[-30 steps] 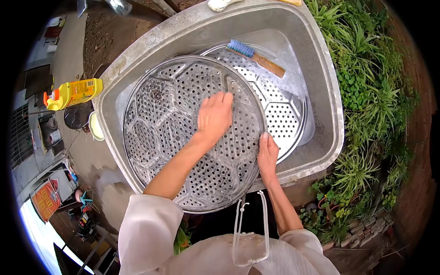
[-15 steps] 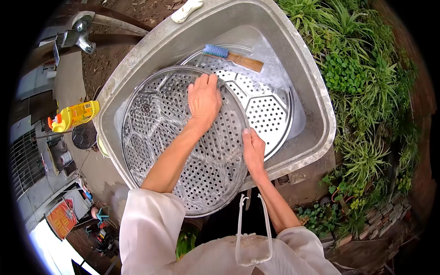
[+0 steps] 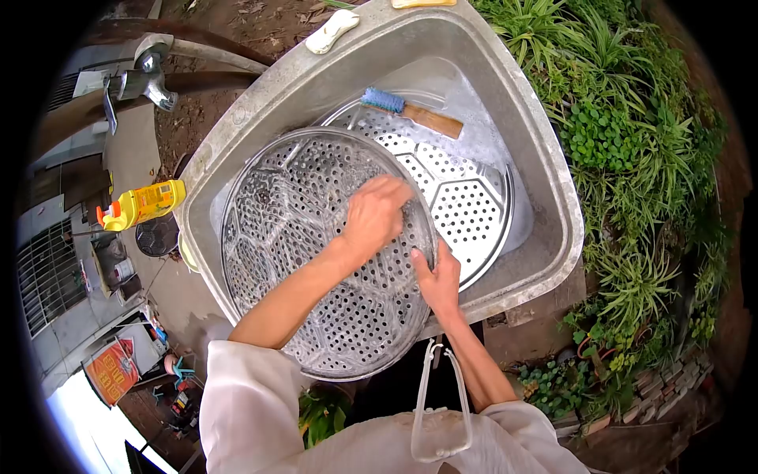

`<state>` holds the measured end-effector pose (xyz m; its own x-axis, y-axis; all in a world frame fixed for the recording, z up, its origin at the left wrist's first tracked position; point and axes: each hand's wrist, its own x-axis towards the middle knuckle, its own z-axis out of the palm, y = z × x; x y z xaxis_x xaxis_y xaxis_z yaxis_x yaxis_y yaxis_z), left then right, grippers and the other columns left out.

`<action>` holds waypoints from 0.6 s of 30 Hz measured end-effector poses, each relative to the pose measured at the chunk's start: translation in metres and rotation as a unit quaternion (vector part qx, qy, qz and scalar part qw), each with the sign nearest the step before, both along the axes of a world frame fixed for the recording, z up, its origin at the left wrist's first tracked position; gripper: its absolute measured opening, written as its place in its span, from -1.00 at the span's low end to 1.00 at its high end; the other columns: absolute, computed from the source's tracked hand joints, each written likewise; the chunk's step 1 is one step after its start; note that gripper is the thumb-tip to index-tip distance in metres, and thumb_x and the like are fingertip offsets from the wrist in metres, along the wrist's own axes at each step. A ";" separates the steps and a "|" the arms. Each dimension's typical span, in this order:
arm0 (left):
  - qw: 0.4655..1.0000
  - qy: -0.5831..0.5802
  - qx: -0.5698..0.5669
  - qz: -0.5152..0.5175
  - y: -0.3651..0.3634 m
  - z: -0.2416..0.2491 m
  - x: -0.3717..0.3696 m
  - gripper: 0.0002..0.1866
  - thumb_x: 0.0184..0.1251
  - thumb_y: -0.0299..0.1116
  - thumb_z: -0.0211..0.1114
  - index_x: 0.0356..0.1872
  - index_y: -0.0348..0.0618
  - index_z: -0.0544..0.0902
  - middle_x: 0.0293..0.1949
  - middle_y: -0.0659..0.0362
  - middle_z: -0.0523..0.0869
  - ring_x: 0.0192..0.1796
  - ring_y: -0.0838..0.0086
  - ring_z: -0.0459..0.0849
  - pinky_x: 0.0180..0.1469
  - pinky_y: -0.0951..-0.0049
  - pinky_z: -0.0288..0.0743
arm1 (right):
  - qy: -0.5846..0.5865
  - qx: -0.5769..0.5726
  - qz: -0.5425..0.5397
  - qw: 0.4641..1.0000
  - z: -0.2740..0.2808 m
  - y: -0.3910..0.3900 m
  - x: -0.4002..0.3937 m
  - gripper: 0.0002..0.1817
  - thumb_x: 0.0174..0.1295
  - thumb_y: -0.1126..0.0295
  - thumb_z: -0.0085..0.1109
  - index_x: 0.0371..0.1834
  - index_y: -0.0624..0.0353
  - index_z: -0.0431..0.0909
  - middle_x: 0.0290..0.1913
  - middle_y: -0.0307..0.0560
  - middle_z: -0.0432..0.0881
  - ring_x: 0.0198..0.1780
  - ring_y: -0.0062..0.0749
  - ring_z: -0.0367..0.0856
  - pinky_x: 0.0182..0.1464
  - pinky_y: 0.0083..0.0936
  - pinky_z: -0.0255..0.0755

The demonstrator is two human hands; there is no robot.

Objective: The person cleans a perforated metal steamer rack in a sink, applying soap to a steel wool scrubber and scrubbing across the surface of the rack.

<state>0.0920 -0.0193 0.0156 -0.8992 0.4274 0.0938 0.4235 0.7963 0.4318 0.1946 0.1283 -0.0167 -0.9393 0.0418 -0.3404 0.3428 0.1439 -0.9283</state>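
Observation:
A round metal steamer tray (image 3: 332, 308), pierced with many holes and streaked with wet film, leans tilted over the near left rim of the basin. My right hand (image 3: 438, 280) grips its right edge, thumb on top and fingers underneath. On the tray's upper face, near that same edge, my left hand (image 3: 379, 209) presses with curled fingers; they are slightly blurred and hide whatever they may hold. Behind lies a second perforated tray (image 3: 466, 209), partly in sudsy water. Across it rests a brush (image 3: 430, 120) with blue bristles and a wooden handle.
The grey stone basin (image 3: 553, 272) surrounds the trays. A whitish object (image 3: 332, 31) lies on its far rim. Left of it are a yellow bottle (image 3: 146, 204) and a metal tap (image 3: 154, 83). Green plants (image 3: 608, 142) grow along the right side.
My left hand has slid across the tray toward its right edge. My right hand keeps its grip at the rim, its thumb now farther over the top. The view has shifted slightly.

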 end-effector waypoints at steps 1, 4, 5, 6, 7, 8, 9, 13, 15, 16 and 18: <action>1.000 0.000 0.000 0.001 -0.005 0.001 -0.001 -0.63 -0.17 -0.73 0.13 -0.26 -0.19 0.67 -0.15 0.05 0.72 -0.06 0.12 0.67 0.07 0.21 0.57 | 0.035 0.004 -0.010 0.999 0.001 0.000 -0.001 -0.64 0.27 0.26 0.23 -0.30 0.44 0.45 -0.64 0.13 0.44 -0.68 -0.18 0.33 -0.55 -0.23 0.21; 1.000 0.020 -0.004 0.009 -0.047 -0.009 -0.026 -0.68 -0.10 -0.70 0.19 -0.26 -0.20 0.68 -0.20 0.03 0.72 -0.10 0.13 0.69 0.00 0.21 0.59 | 0.018 0.036 0.023 0.999 -0.002 0.003 0.003 -0.69 0.29 0.30 0.22 -0.16 0.39 0.48 -0.56 0.00 0.53 -0.65 -0.41 0.32 -0.57 -0.40 0.20; 0.990 0.007 -0.023 0.138 -0.066 -0.009 -0.050 -0.69 -0.04 -0.67 0.17 -0.23 -0.18 0.69 -0.17 0.02 0.73 -0.11 0.08 0.68 -0.02 0.17 0.58 | 0.011 0.058 0.039 0.997 -0.005 0.004 0.004 -0.67 0.29 0.35 0.22 0.00 0.37 0.52 -0.46 -0.12 0.63 -0.61 -0.63 0.32 -0.58 -0.57 0.22; 0.969 -0.022 -0.082 0.232 -0.086 -0.013 -0.073 -0.68 0.01 -0.63 0.15 -0.19 -0.17 0.70 -0.16 0.00 0.72 -0.12 0.03 0.68 -0.03 0.13 0.56 | 0.075 0.044 0.011 0.996 -0.008 0.002 0.004 -0.67 0.30 0.32 0.23 -0.03 0.37 0.52 -0.45 -0.12 0.64 -0.62 -0.65 0.29 -0.60 -0.58 0.18; 0.963 -0.009 -0.114 0.243 -0.102 -0.018 -0.083 -0.68 0.01 -0.60 0.14 -0.18 -0.18 0.70 -0.19 -0.02 0.72 -0.18 -0.02 0.68 -0.08 0.07 0.55 | 0.078 0.047 0.011 0.996 -0.006 0.005 0.003 -0.67 0.30 0.32 0.23 -0.03 0.37 0.52 -0.45 -0.12 0.64 -0.62 -0.65 0.29 -0.60 -0.58 0.18; 0.967 0.049 -0.109 0.225 -0.110 -0.028 -0.084 -0.71 0.02 -0.58 0.20 -0.18 -0.18 0.70 -0.22 -0.04 0.72 -0.27 -0.01 0.68 -0.14 0.10 0.54 | 0.039 0.032 0.024 0.998 0.000 0.007 0.002 -0.66 0.30 0.31 0.23 -0.02 0.38 0.52 -0.43 -0.11 0.64 -0.62 -0.65 0.29 -0.60 -0.58 0.18; 0.966 0.054 -0.113 0.225 -0.109 -0.024 -0.086 -0.71 0.02 -0.58 0.20 -0.18 -0.18 0.70 -0.22 -0.04 0.72 -0.27 -0.01 0.68 -0.14 0.10 0.54 | 0.003 0.015 0.034 0.999 0.003 0.006 0.000 -0.65 0.30 0.30 0.24 -0.02 0.38 0.52 -0.42 -0.10 0.65 -0.62 -0.65 0.28 -0.61 -0.58 0.17; 0.932 -0.002 0.036 0.362 -0.060 -0.015 -0.080 -0.74 0.00 -0.55 0.33 -0.20 -0.25 0.70 -0.24 -0.08 0.72 -0.18 0.07 0.67 -0.01 0.19 0.48 | 0.036 0.034 0.020 0.999 0.000 0.004 0.002 -0.70 0.29 0.30 0.25 -0.19 0.37 0.49 -0.56 -0.11 0.49 -0.63 -0.61 0.21 -0.61 -0.53 0.15; 0.984 0.021 0.067 0.166 -0.013 -0.009 -0.056 -0.71 -0.06 -0.66 0.28 -0.22 -0.25 0.71 -0.26 -0.01 0.72 -0.11 0.13 0.64 0.00 0.20 0.52 | 0.048 0.025 0.004 0.999 0.000 0.003 0.000 -0.71 0.29 0.31 0.24 -0.25 0.36 0.46 -0.59 -0.12 0.42 -0.63 -0.59 0.19 -0.63 -0.52 0.12; 0.991 -0.046 0.081 0.097 0.015 0.001 -0.035 -0.69 -0.08 -0.68 0.27 -0.23 -0.23 0.71 -0.27 0.00 0.72 -0.10 0.15 0.63 0.01 0.21 0.54 | 0.051 0.023 0.007 0.998 -0.004 0.002 0.002 -0.72 0.30 0.32 0.23 -0.25 0.37 0.46 -0.60 -0.12 0.42 -0.64 -0.59 0.19 -0.63 -0.52 0.10; 0.986 -0.119 0.111 -0.026 0.038 0.011 0.002 -0.67 -0.11 -0.70 0.24 -0.23 -0.23 0.70 -0.29 0.03 0.70 -0.11 0.17 0.62 0.00 0.22 0.57 | 0.026 0.025 0.013 0.999 0.004 0.004 0.001 -0.74 0.28 0.35 0.19 -0.28 0.39 0.43 -0.57 0.17 0.48 -0.61 -0.01 0.41 -0.50 -0.20 0.25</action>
